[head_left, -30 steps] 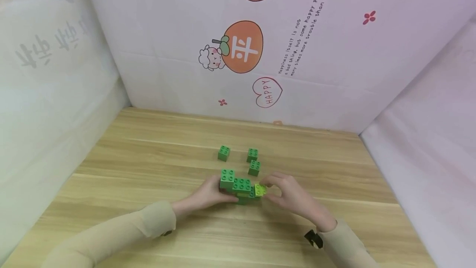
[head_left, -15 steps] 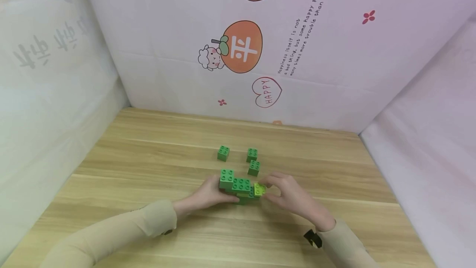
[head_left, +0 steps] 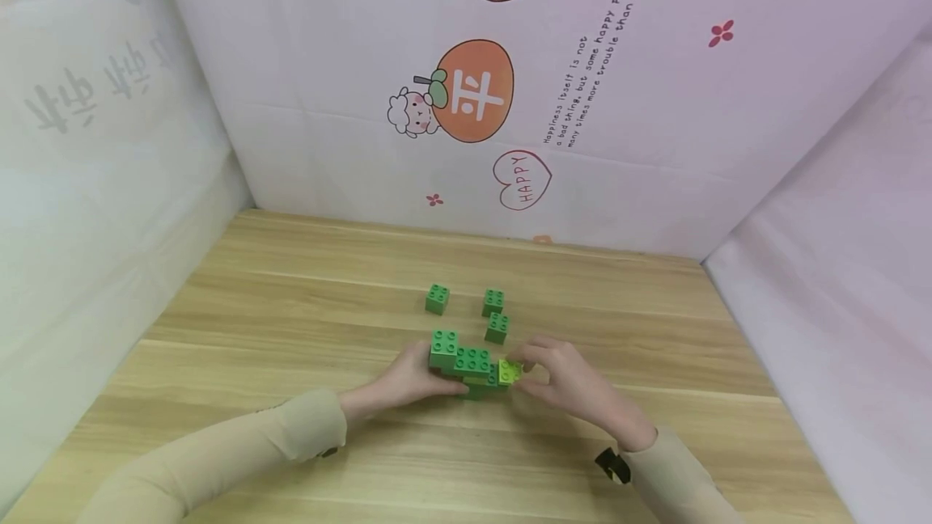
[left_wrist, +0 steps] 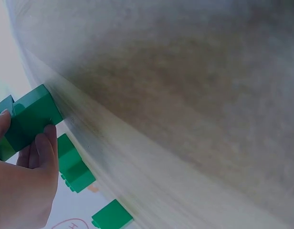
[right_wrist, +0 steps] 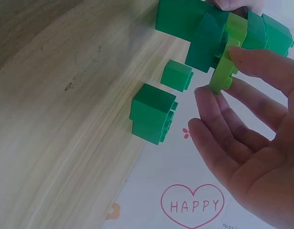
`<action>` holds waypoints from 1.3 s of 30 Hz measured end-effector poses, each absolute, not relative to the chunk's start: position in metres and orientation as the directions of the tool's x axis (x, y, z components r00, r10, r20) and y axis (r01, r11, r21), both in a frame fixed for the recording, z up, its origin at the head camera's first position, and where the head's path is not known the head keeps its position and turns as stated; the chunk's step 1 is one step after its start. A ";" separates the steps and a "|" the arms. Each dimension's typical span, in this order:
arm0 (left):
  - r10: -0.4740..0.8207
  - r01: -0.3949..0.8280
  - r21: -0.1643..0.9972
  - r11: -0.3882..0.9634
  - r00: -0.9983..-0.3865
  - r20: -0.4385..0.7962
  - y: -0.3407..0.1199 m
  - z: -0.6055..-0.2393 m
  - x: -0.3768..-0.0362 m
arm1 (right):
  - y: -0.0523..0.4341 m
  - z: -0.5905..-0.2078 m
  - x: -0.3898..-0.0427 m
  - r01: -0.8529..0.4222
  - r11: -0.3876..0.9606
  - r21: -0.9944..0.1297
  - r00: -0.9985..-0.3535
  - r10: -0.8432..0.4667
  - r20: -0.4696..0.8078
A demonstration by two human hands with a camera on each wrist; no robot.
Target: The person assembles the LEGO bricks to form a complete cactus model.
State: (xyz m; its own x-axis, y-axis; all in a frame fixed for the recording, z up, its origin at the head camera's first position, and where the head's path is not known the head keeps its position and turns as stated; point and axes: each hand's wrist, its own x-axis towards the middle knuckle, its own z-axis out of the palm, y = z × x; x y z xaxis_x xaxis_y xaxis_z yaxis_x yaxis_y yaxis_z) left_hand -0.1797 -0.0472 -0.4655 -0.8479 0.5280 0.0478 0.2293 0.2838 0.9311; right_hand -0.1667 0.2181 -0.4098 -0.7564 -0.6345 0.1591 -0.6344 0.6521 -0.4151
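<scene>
Just below the centre of the head view, a green studded toy-brick assembly (head_left: 473, 361) is held above the wooden tabletop (head_left: 291, 306), its bricks joined in a stepped row. At its left end, the left hand (head_left: 410, 378) grips it between thumb and fingers; the left wrist view shows this grasp at the left edge. Toward the right, the right hand (head_left: 575, 386) pinches a lime-green brick (head_left: 509, 372) by thumb and fingertips, against the assembly's right end; whether the two are locked together I cannot tell. Above the assembly in the head view, three loose green 2x2 bricks stand studs up: a left one (head_left: 437, 299) by itself, and a rear right one (head_left: 493, 302) right behind a front right one (head_left: 497, 327). Across the upper frame hangs a white printed cloth (head_left: 619, 200) with an outlined "HAPPY" heart (head_left: 523, 180).
</scene>
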 end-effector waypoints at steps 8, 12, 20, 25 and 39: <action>0.535 0.252 0.930 0.269 -0.842 0.074 -0.047 -0.466 -0.181 | 0.219 -0.413 -0.167 -0.635 0.624 -0.454 -0.750 -0.640 0.169; 0.536 0.261 0.927 0.270 -0.840 0.081 -0.048 -0.465 -0.181 | 0.219 -0.414 -0.168 -0.635 0.608 -0.476 -0.749 -0.636 0.186; 0.542 0.269 0.925 0.269 -0.836 0.086 -0.048 -0.467 -0.183 | 0.222 -0.416 -0.174 -0.657 0.554 -0.511 -0.718 -0.666 0.201; 0.543 0.274 0.924 0.268 -0.835 0.090 -0.048 -0.467 -0.183 | 0.223 -0.416 -0.177 -0.643 0.538 -0.545 -0.712 -0.681 0.167; 0.541 0.261 0.925 0.275 -0.838 0.075 -0.048 -0.464 -0.181 | 0.221 -0.415 -0.175 -0.553 0.606 -0.572 -0.780 -0.618 0.099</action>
